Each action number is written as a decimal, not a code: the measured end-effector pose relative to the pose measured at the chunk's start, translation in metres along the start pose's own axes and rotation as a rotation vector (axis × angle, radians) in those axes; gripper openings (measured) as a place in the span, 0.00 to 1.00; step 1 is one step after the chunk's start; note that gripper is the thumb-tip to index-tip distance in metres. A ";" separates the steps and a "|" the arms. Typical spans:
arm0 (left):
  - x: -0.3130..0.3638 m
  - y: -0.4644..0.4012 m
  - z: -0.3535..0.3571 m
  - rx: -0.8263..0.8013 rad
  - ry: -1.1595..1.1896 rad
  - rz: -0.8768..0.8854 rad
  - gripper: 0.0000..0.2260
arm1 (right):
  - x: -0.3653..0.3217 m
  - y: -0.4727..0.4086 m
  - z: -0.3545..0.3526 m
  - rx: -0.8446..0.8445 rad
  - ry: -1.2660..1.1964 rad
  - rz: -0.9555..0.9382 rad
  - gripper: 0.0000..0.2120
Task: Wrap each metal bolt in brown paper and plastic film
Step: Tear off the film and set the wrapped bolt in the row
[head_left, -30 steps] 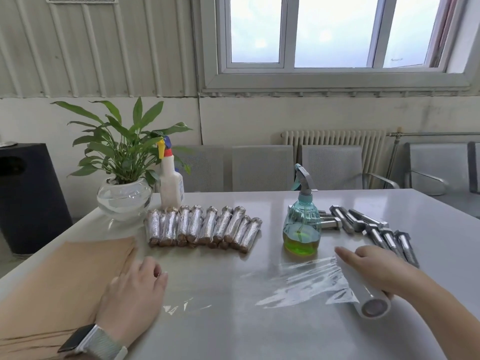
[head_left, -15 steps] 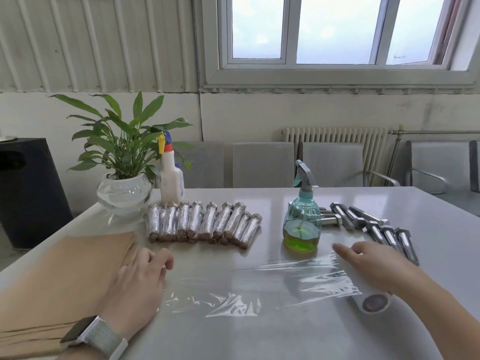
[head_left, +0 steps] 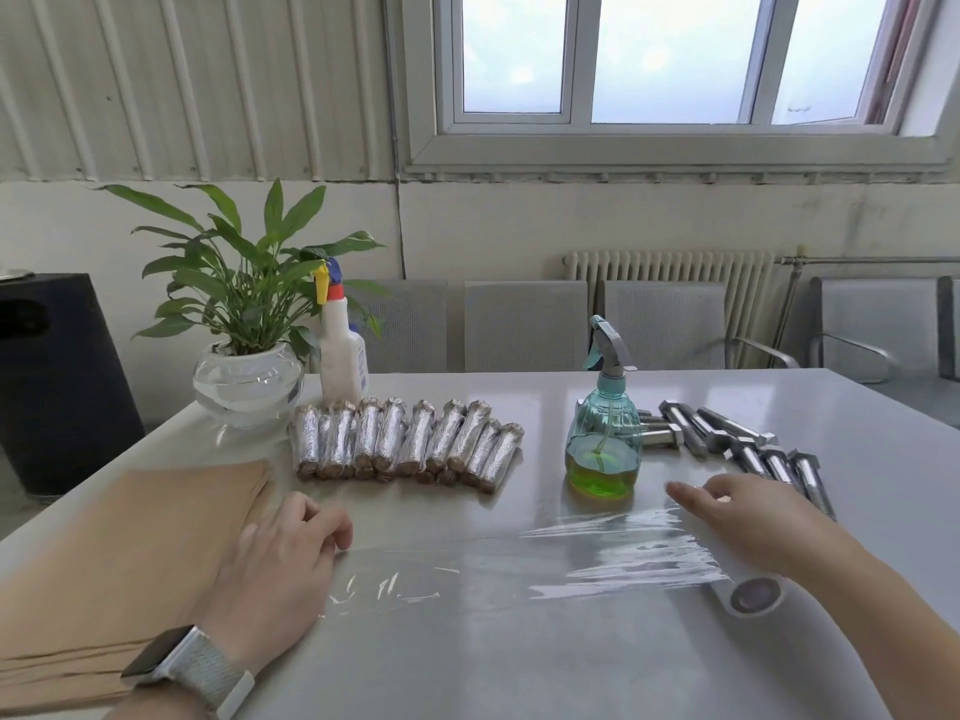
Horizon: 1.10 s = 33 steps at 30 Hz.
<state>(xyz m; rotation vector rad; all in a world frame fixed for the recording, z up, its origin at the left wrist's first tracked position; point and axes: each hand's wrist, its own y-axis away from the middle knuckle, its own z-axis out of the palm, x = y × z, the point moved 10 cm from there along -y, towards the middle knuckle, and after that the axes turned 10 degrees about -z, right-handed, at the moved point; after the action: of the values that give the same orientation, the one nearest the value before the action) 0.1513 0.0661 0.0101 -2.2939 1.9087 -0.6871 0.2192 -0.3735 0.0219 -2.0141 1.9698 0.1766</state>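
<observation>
Now that the plastic film [head_left: 519, 558] spans the lower middle of the frame, where a second ago only a short crumpled flap lay beside the roll, a full sheet is drawn out flat on the surface [head_left: 519, 657]. At lower left, the stack of brown paper [head_left: 130, 553] lies under the left forearm. The left hand [head_left: 275, 558] has its fingers curled down on the film's left end, seemingly pinning or pinching it; the exact hold is hard to make out. Above centre, a row of wrapped bolts [head_left: 405, 441] sits finished. Right of the green spray bottle [head_left: 602, 444], the bare metal bolts [head_left: 737, 441] lie untouched at mid right. The right hand [head_left: 748, 517] rests over the film roll [head_left: 748, 592], fingers loosely draped across it, and has carried it rightward. I judge the sheet is long enough to tear off next.
</observation>
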 end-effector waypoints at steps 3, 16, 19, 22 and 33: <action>0.001 0.000 0.001 -0.010 0.001 0.011 0.07 | 0.002 0.000 -0.001 0.014 -0.008 0.001 0.27; 0.004 0.009 -0.003 -0.029 -0.020 0.056 0.09 | 0.004 -0.001 0.001 0.012 0.008 0.016 0.28; 0.002 0.009 -0.003 -0.031 -0.023 0.059 0.10 | 0.004 0.000 0.001 0.007 0.030 0.021 0.30; 0.001 0.007 -0.005 -0.022 -0.010 0.048 0.09 | 0.001 0.000 0.002 -0.006 0.043 0.024 0.34; -0.007 0.002 -0.032 0.098 0.180 -0.005 0.06 | -0.026 0.014 0.000 -0.045 0.258 0.054 0.33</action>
<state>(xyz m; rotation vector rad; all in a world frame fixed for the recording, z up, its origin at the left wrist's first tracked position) 0.1358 0.0789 0.0365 -2.2472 1.8941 -0.9958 0.2043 -0.3490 0.0279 -2.1030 2.1939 -0.0290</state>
